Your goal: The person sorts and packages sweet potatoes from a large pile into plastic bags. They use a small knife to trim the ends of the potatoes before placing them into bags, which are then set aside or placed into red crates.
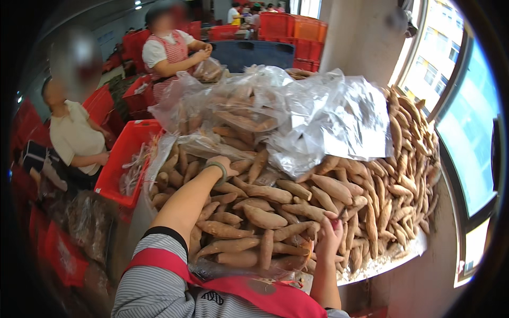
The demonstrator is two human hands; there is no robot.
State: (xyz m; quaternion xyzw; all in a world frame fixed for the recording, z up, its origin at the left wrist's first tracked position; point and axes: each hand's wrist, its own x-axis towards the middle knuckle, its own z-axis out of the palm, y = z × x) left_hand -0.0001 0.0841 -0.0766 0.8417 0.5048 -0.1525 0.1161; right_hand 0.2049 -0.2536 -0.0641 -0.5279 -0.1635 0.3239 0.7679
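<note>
A large heap of tan sweet potatoes [262, 216] lies in front of me. My left hand [224, 165], with a green bangle at the wrist, reaches into the far left part of the heap; its fingertips are partly hidden, so a grip cannot be made out. At the right of the near sweet potatoes, my right hand [331, 234] is closed around a small tool with a red handle [336, 224] and a thin dark tip, perhaps a knife. Clear plastic film [206, 266] shows under the roots nearest to me.
Clear plastic bags [246, 107] and shiny plastic sheeting [338, 119] cover the heap's far side. A red crate [105, 177] with plastic strips stands at the left. Two people [75, 135] are nearby, one handling a bag [208, 69]. A window [465, 131] is at the right.
</note>
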